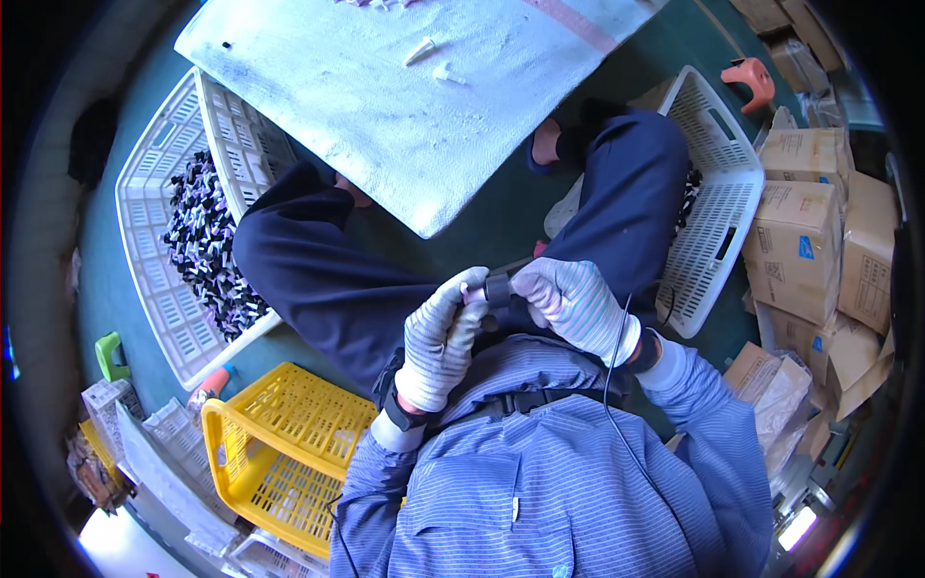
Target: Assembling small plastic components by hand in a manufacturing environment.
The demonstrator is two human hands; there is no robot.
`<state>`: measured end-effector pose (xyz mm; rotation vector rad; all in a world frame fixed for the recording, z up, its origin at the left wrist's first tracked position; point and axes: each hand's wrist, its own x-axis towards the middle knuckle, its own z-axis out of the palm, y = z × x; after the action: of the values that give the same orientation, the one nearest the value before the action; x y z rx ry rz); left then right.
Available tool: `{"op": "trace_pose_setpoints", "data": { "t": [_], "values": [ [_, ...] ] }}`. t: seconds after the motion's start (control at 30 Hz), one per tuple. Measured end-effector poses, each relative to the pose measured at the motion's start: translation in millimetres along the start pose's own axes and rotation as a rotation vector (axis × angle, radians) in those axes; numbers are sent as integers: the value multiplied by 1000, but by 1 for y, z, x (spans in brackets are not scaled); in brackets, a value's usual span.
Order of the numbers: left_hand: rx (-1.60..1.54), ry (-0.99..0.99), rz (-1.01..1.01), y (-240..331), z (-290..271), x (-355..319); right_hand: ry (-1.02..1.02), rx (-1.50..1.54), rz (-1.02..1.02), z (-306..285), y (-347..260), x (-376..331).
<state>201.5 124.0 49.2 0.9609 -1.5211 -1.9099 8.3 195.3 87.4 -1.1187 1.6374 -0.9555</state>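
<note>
Above my lap both hands, in white striped gloves, are closed on one small part. It is a short black cylinder (497, 290) with a pale pinkish end. My left hand (436, 337) pinches the pale end between thumb and fingers. From the other side, my right hand (570, 301) grips the black end, and its fingertips partly hide it. To the left stands a white crate (145, 279) with a heap of small black, white and purplish parts (212, 250). A second white crate (713, 217) at the right shows a few similar parts behind my leg.
Ahead is a white-topped table (385, 125) bearing two small white pieces (420, 51) and a pinkish pile at its far edge. A yellow basket (289, 405) lies at lower left. Cardboard boxes (795, 241) are stacked at right, near an orange stool (750, 83). A thin cable (607, 395) crosses my shirt.
</note>
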Motion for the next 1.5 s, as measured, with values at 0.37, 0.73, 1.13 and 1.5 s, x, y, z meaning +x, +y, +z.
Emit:
{"op": "trace_pose_setpoints", "data": {
  "t": [0.37, 0.73, 1.13, 1.5],
  "values": [
    [-77, 72, -108, 3, -6, -4, -54, 190, 38, 12, 7, 1],
    [-228, 123, -214, 7, -8, -2, 101, -169, -375, 13, 18, 7],
    [-167, 109, -224, 6, -2, 1, 68, -295, -317, 4, 26, 7],
    [-166, 122, -242, 3, 1, 1, 147, -168, -372, 7, 28, 8]
  ]
}}
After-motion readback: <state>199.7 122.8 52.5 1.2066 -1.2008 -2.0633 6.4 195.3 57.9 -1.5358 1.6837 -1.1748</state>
